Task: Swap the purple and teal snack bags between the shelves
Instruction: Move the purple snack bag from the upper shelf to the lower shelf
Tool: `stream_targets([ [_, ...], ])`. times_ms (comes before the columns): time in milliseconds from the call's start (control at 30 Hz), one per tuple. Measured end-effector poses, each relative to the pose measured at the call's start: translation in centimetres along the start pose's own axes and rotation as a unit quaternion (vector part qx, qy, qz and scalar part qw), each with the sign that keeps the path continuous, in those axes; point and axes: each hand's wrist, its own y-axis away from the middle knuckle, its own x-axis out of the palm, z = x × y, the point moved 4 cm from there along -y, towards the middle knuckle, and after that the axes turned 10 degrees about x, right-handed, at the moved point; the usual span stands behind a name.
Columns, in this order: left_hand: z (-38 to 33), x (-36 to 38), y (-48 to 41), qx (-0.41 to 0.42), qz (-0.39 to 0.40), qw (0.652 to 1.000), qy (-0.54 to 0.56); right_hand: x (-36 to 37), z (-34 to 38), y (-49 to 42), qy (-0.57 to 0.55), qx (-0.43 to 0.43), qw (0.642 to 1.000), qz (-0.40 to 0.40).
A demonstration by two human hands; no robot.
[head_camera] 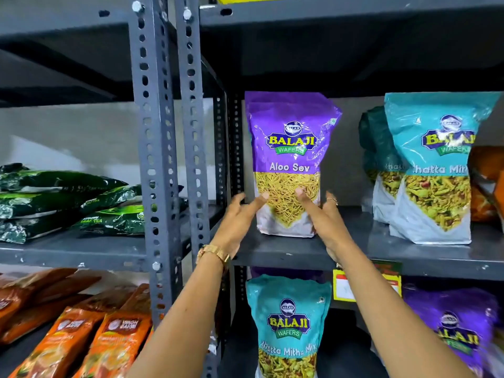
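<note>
A purple snack bag (289,137) stands upright at the left end of the middle shelf (381,255). My left hand (240,222) and my right hand (324,216) are in front of its lower part, fingers spread, fingertips touching its front; neither hand grips it. To the right on the same shelf stand two teal snack bags (433,165), one behind the other. On the shelf below, a teal snack bag (289,323) stands under the purple one, and another purple bag (458,328) is at the lower right.
Grey perforated steel uprights (158,132) divide this rack from the left one. Dark green tea packets (62,203) lie stacked on the left shelf, orange packets (81,331) below them. An orange bag (488,184) stands at the far right. A yellow price tag (343,287) hangs from the shelf edge.
</note>
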Motion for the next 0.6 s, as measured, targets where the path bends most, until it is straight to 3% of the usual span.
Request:
stream_targets([
  [133, 0.2, 0.3, -0.6, 0.047, 0.040, 0.996, -0.064, -0.2, -0.1, 0.3, 0.025, -0.021, 0.999, -0.011],
  [267, 0.3, -0.1, -0.9, 0.057, 0.013, 0.998, -0.029, -0.6, 0.2, 0.7, 0.019, -0.009, 1.000, -0.001],
  [600, -2.4, 0.4, 2.1, 0.088, -0.016, 0.993, -0.079, -1.1, 3.1, 5.9, 0.081, -0.011, 0.996, -0.041],
])
